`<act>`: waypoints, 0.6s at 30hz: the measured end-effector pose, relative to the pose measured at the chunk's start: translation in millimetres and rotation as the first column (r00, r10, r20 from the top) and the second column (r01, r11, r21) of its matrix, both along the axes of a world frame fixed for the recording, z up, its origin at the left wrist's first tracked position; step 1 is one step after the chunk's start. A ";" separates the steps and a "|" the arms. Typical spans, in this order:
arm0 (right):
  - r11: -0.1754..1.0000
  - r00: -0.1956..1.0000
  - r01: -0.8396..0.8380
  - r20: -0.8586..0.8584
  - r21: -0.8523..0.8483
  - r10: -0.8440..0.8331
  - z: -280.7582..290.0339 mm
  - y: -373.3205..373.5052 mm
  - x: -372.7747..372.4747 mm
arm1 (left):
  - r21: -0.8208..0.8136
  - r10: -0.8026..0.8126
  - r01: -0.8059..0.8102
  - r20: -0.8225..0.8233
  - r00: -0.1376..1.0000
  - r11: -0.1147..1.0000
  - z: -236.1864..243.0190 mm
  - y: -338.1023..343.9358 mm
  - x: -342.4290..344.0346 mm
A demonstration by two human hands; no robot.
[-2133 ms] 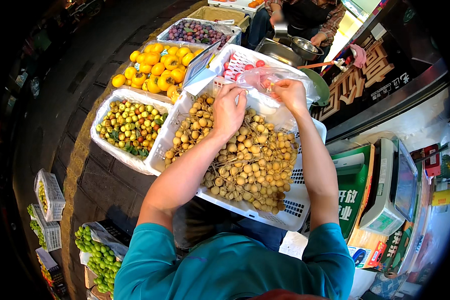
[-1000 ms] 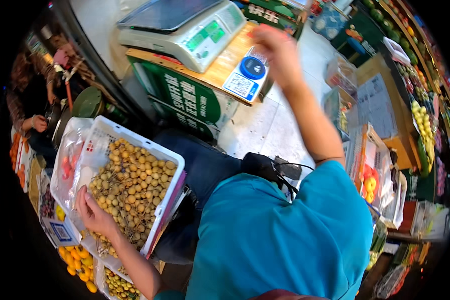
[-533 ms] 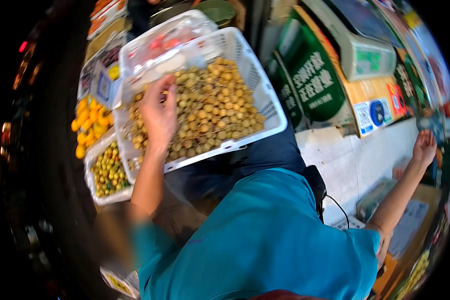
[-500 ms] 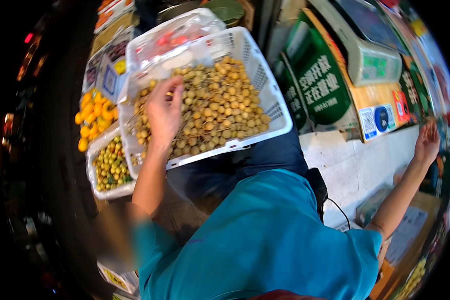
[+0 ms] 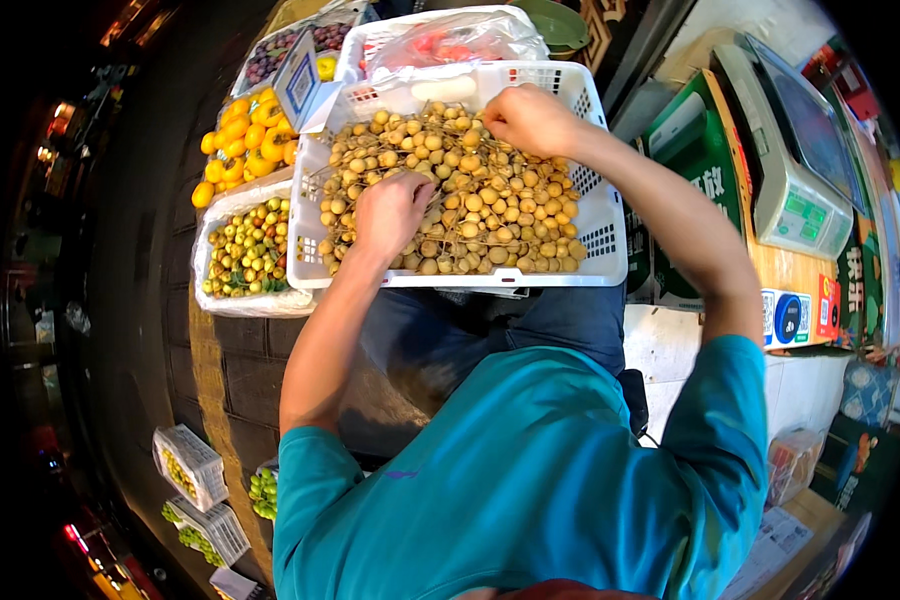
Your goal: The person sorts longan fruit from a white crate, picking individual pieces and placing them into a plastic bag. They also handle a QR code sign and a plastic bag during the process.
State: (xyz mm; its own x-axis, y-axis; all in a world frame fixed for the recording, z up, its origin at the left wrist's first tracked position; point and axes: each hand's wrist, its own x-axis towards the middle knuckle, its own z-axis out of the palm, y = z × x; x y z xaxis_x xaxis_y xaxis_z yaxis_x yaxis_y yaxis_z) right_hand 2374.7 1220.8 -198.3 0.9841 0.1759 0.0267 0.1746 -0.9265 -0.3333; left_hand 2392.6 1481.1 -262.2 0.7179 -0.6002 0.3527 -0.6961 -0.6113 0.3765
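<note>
A white plastic basket (image 5: 560,280) rests in front of me, filled with round tan longans (image 5: 470,225) on thin brown stems. My left hand (image 5: 395,213) is at the left-middle of the heap, its fingers curled closed against the fruit. Up at the back right of the same heap, my right hand (image 5: 532,120) is bent down with its fingertips pinched together among the longans. What either hand grips, if anything, is hidden by the fingers.
Left of the basket sit orange-yellow fruits (image 5: 245,140) and a lined crate of small green-brown jujubes (image 5: 250,250). A folded sign card (image 5: 298,82) stands at its back left corner. Behind lies a bagged red-fruit crate (image 5: 450,45). At right, a digital scale (image 5: 800,200) tops a wooden counter.
My right hand has come in from the far right onto the longans. My left hand has curled closed, lower on the heap. The view has swung, shifting the basket right.
</note>
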 end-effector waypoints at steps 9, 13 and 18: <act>0.957 0.968 -0.247 0.079 0.154 0.238 -67.2 70.0 52.0 | -0.109 0.434 -0.440 -0.076 0.898 0.891 -2.3 18.9 18.8; 0.996 0.997 -0.064 -0.057 -0.061 0.061 -79.4 58.6 61.3 | -0.208 0.499 -0.508 -0.096 0.861 0.836 -0.5 23.1 19.6; 0.997 0.990 -0.073 -0.122 0.004 0.073 -67.1 59.3 60.6 | -0.066 0.346 -0.347 -0.032 0.938 0.936 5.5 17.5 23.8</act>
